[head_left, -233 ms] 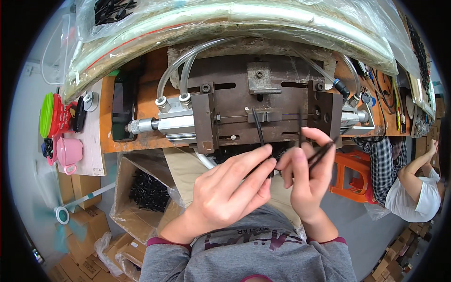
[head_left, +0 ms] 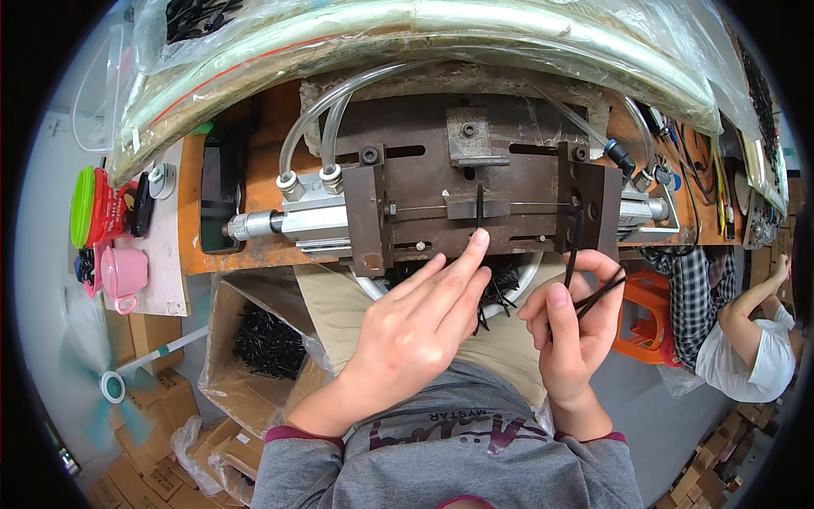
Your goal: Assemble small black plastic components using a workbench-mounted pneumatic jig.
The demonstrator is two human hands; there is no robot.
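while the left hand point(head_left: 415, 331) presses 1 thin black strip point(head_left: 480, 206) into the rusty jig point(head_left: 475, 170), right hand point(head_left: 572, 327) pinches more.

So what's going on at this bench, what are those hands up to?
A person sits at a rusty metal press fixture with clear hoses. The left hand reaches forward, one fingertip at a thin black strip standing in the fixture's middle slot. The right hand pinches a few more black strips beside the right clamp block. A tray of loose black strips sits below the fixture.
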